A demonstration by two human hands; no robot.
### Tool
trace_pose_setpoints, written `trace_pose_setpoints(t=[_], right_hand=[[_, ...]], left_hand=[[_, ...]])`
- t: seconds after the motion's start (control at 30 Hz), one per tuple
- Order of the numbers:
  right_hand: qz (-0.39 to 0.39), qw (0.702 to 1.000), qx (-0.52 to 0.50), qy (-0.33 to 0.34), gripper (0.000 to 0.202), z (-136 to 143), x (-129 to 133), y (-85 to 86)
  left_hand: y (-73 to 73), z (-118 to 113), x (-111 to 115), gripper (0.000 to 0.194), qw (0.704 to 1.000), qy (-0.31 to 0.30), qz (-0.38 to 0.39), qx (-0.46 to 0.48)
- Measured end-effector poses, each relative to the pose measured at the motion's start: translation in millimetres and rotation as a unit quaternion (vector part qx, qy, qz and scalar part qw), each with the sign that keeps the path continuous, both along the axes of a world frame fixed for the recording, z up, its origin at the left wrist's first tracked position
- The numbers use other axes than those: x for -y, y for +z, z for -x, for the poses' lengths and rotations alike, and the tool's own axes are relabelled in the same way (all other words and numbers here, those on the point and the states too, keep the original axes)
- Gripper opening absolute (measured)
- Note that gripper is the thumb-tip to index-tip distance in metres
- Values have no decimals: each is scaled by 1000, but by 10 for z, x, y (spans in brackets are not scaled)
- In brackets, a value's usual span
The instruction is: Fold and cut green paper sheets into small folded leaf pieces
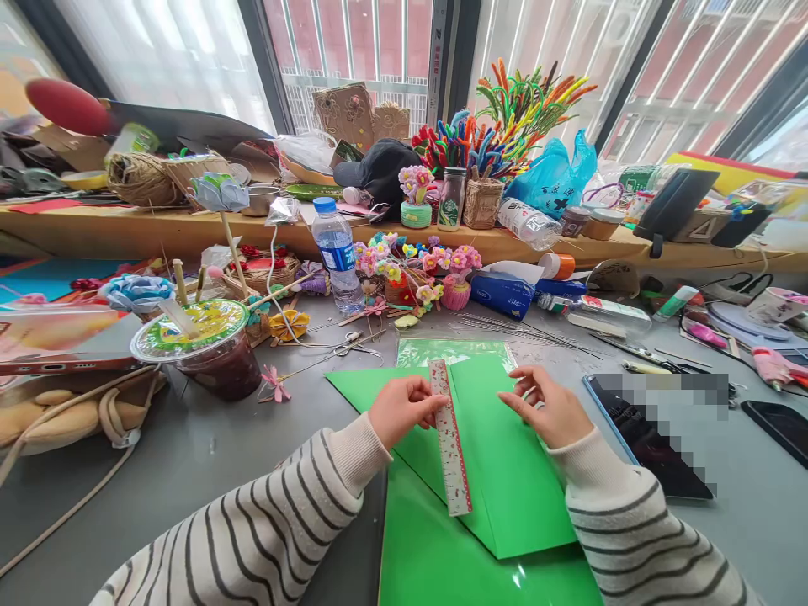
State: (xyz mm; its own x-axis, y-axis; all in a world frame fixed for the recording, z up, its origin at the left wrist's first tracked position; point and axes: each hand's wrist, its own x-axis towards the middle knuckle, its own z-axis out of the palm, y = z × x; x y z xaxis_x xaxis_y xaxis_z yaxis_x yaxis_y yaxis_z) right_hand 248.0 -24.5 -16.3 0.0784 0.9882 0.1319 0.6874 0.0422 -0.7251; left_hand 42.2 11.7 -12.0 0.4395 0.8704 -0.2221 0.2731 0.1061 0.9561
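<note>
- Left hand (404, 408): striped sleeve; grip pinched together on the ruler, at its left edge, toward the upper end.
- Ruler (455, 463): pale, patterned, red along the right edge; slanted over the paper, lower end nearer the person. Whether it lies fully flat, cannot tell.
- Right hand (555, 408): striped sleeve; grip apart, thumb and fingers curved with a gap between, over the paper's right side.
- Paper (521, 492): green, creased, pointed at the left; in the middle of the table (252, 497), partly over a glossy green sheet (429, 560).
- Left of the paper: lidded cup (224, 370) with dark contents; pink flower (274, 383).
- Beyond: water bottle (341, 261), blue cap, upright.
- Right: tablet (644, 446), partly pixelated; phone (779, 429) beside it.
</note>
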Motion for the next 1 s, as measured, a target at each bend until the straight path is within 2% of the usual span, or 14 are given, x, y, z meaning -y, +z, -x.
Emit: trace_pose_setpoints(t=[0.07,0.1,0.2,0.3,0.4,0.47,0.6,0.77,1.0], right_hand=[[-27,997,68,-2,46,-44,-67,-165],[-38,995,92,-14,51,-53,-87,-239],[-35,994,103,-28,59,-53,-111,-383],[-12,997,68,-23,61,-52,-112,-418],[15,999,32,-5,58,-63,-97,-398],[39,999,17,19,56,-70,-69,-375],[93,994,13,64,59,-63,15,-328],[94,993,12,68,57,-48,54,-329],[96,992,6,79,60,-58,32,-354]], left_hand=[[-106,3,-20,33,992,23,-93,-80],[-146,2,-16,40,979,33,-154,-128],[-207,3,39,52,900,51,-344,-264],[-231,18,113,54,830,-12,-452,-325],[-275,37,174,65,804,-95,-474,-346],[-310,49,210,68,798,-113,-468,-362],[-371,96,274,64,794,-121,-459,-379],[-414,163,271,49,796,-132,-453,-379],[-353,6,140,49,785,-130,-450,-405]])
